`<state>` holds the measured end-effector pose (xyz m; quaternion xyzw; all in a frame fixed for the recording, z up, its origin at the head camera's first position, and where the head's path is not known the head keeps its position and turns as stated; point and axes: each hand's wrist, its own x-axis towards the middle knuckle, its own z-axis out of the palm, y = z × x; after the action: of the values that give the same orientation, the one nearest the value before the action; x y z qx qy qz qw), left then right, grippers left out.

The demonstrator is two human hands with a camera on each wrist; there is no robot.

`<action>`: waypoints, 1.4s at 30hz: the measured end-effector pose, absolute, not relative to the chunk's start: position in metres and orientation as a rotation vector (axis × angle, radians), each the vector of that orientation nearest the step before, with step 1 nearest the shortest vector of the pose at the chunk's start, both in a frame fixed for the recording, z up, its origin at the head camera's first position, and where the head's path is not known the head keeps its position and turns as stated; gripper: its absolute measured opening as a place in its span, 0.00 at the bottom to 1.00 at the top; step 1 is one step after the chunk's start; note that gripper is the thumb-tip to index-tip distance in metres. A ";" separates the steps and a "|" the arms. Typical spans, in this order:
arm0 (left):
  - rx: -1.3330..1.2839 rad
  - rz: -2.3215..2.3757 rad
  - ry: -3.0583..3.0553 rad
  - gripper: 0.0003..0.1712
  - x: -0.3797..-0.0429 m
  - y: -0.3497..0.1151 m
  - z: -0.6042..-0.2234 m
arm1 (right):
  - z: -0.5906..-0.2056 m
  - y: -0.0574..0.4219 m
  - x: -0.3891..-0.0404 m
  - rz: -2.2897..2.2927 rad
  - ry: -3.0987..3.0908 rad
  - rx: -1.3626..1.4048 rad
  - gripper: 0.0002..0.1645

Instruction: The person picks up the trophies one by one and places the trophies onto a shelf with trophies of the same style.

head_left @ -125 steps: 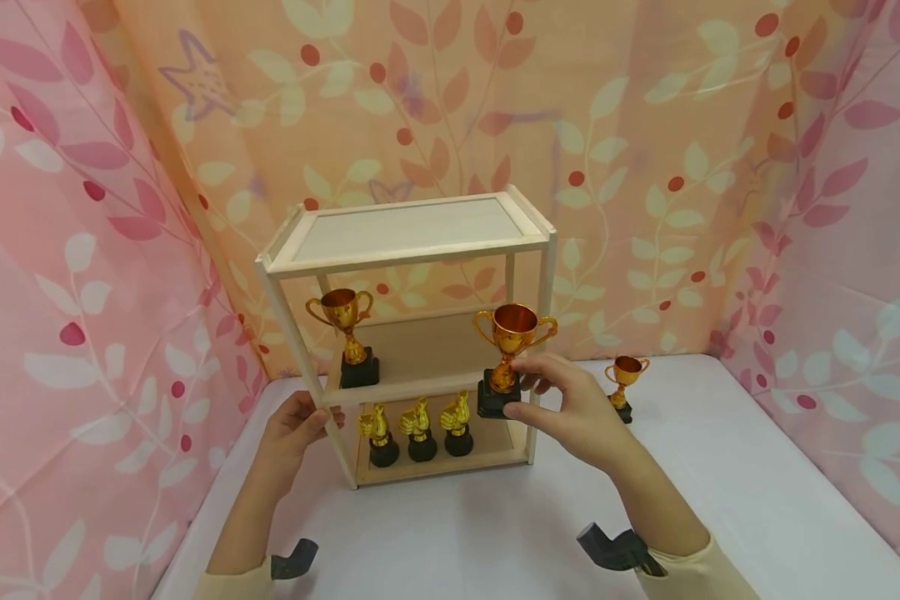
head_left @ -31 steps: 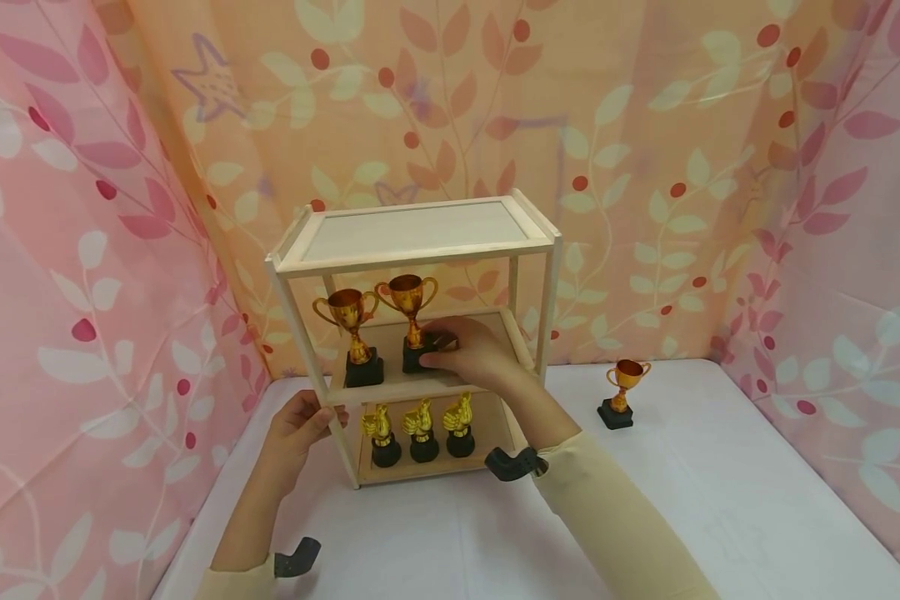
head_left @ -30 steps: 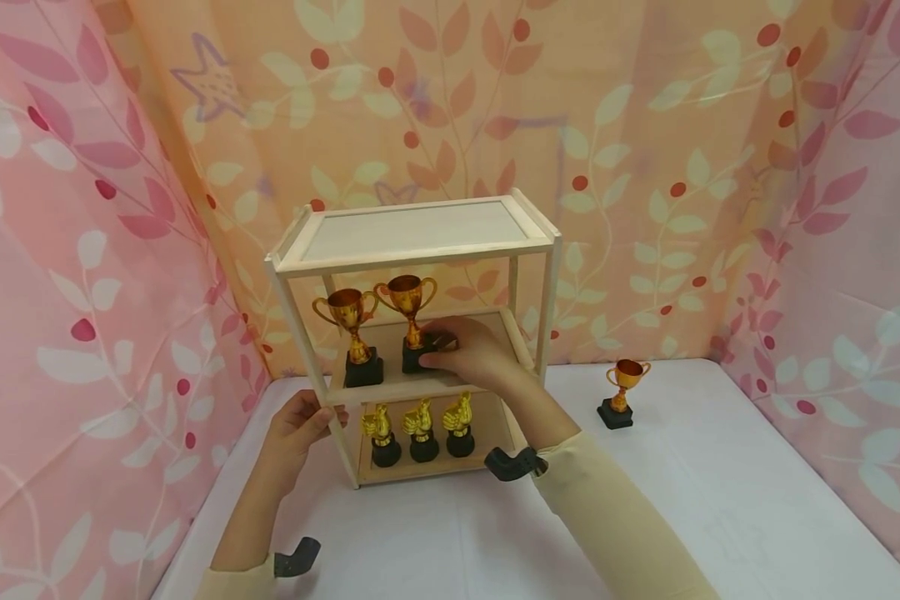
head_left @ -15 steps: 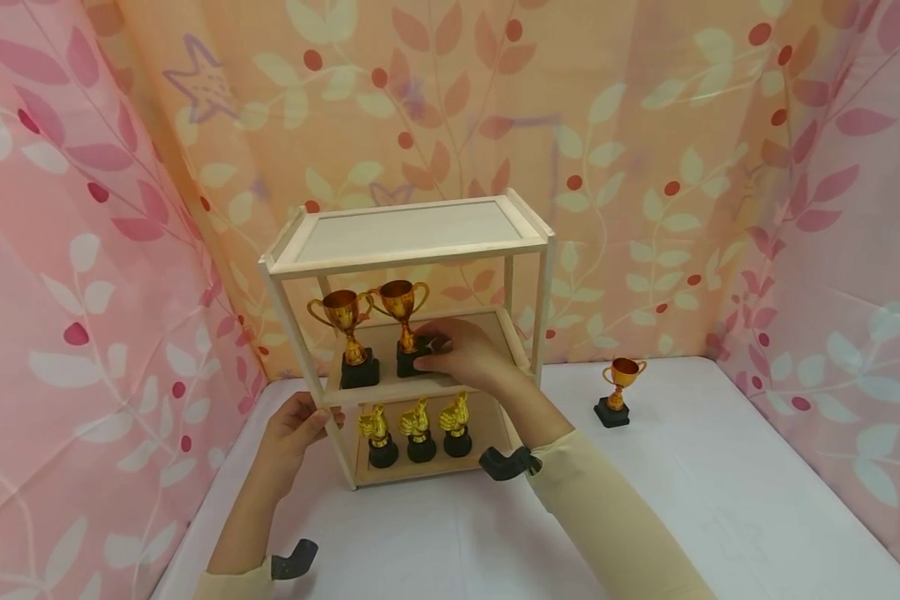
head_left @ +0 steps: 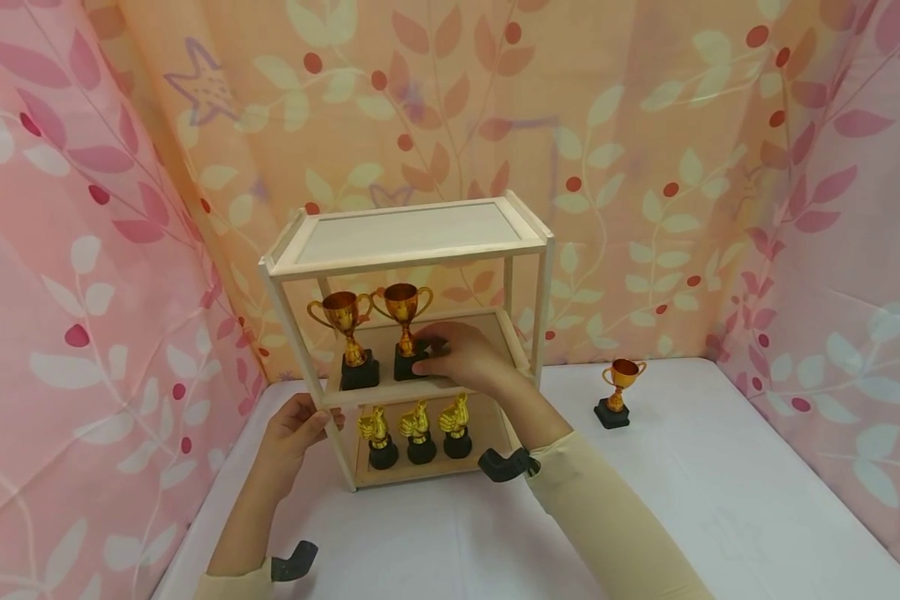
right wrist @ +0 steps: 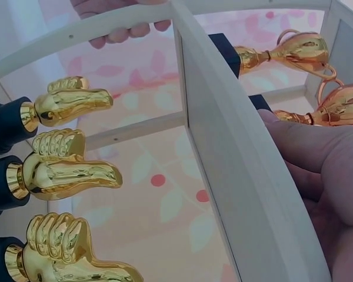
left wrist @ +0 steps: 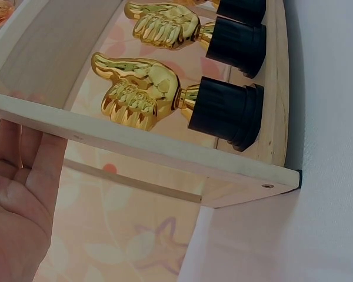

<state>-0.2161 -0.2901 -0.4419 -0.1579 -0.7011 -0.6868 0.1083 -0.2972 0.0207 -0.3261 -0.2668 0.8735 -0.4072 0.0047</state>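
Observation:
My right hand (head_left: 461, 358) reaches onto the middle level of a small pale wooden shelf (head_left: 412, 233). Its thumb and fingers grip the black base of a gold trophy cup (head_left: 402, 308), which stands upright. Just left of it is a second trophy cup (head_left: 342, 317); their handles overlap in the head view. My left hand (head_left: 292, 429) holds the shelf's left front post, thumb in front. In the left wrist view, the fingers (left wrist: 44, 158) of that hand curl behind the post.
On the bottom level, three gold thumbs-up trophies (head_left: 422, 433) stand in a row on black bases. A third trophy cup (head_left: 621, 383) stands on the white table (head_left: 720, 483) to the right. Patterned curtains (head_left: 645, 150) surround the table.
The right hand has brought the trophy cup from in front of the shelf onto the middle level, beside the other cup. Lately it shifted slightly forward. The left hand stays on the post.

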 end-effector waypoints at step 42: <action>-0.465 -2.024 -2.073 0.07 -0.214 -0.290 -0.441 | -0.323 0.026 -0.295 -1.336 2.635 -0.862 0.34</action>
<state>-0.2144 -0.2895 -0.4406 -0.1576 -0.7027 -0.6860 0.1036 -0.2946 0.0256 -0.3232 -0.2800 0.8557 -0.4340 0.0321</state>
